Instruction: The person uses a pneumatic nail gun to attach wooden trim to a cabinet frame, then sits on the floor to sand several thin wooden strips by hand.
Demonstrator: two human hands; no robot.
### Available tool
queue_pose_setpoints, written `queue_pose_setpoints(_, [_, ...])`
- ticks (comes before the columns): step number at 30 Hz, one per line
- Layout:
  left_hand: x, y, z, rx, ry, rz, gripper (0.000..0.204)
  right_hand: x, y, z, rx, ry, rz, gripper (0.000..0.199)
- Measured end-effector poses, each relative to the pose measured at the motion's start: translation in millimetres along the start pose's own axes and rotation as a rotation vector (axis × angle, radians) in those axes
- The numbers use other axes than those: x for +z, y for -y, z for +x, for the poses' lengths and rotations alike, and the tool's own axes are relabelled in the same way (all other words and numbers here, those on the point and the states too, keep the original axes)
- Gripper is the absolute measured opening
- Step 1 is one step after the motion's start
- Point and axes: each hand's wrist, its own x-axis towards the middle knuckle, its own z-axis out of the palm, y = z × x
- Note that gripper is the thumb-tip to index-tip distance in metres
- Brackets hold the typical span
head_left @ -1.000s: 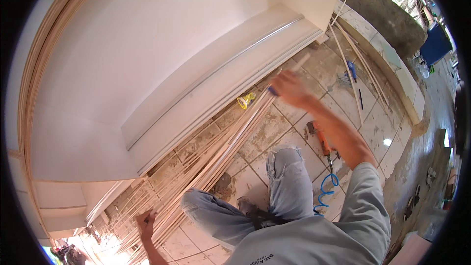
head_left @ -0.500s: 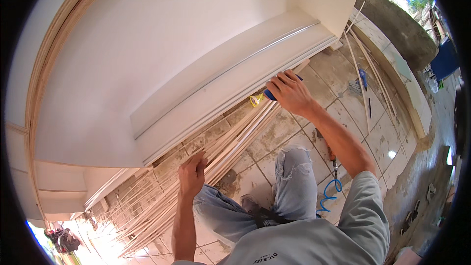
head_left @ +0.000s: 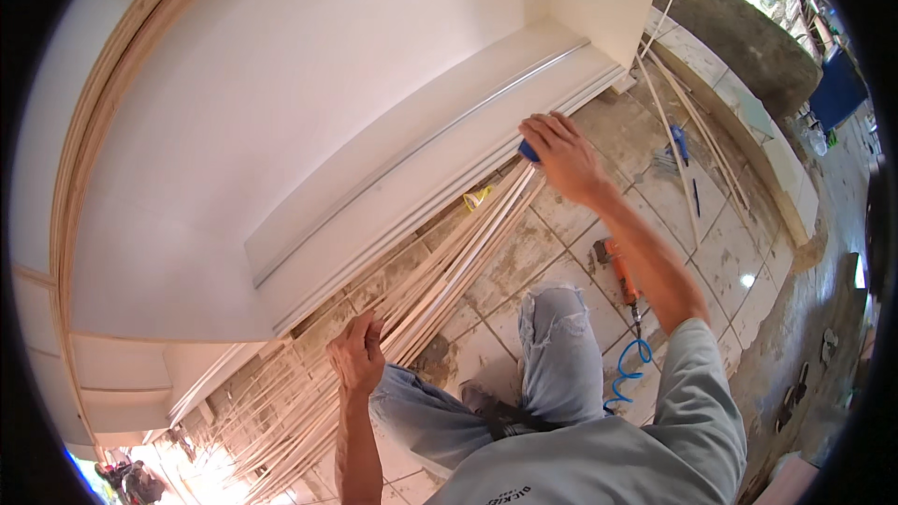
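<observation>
Right hand: yours (head_left: 564,157) curls from above over a blue handheld object (head_left: 529,151), kind unclear under your fingers, at the strips' far end.
Left hand: yours (head_left: 357,353), fingers curled over the strips; cannot tell whether one is pinched.
Thin wooden strips (head_left: 457,271): on the tiled floor (head_left: 505,266) between your left knee and the white cabinet (head_left: 281,112), lengthwise, probably because they fit there.
Orange air tool (head_left: 618,271): to your right, blue coiled hose (head_left: 645,349) attached, presumably within reach.

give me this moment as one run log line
right hand: holding blue object | left hand: at wooden strips, hold unclear | orange tool: lying on tiled floor
</observation>
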Motion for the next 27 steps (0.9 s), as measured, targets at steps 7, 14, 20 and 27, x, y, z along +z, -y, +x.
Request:
queue_pose_setpoints(7, [19,-21,16,0.091,-0.060,0.008,0.012,-10,175,-11,-0.377,-0.060,0.228,0.039])
queue_pose_setpoints(14, [0,-9,-4,0.099,-0.025,0.100,0.014,4,6,-4,0.025,0.036,0.028,0.035])
queue_pose_setpoints(20, [9,-15,10,0.091,-0.027,0.099,0.015,-3,160,5,-0.325,0.058,0.295,0.036])
queue_pose_setpoints(27, [-5,-8,-6,0.094,0.024,0.163,0.011,-7,5,-4,0.055,0.073,0.121,0.028])
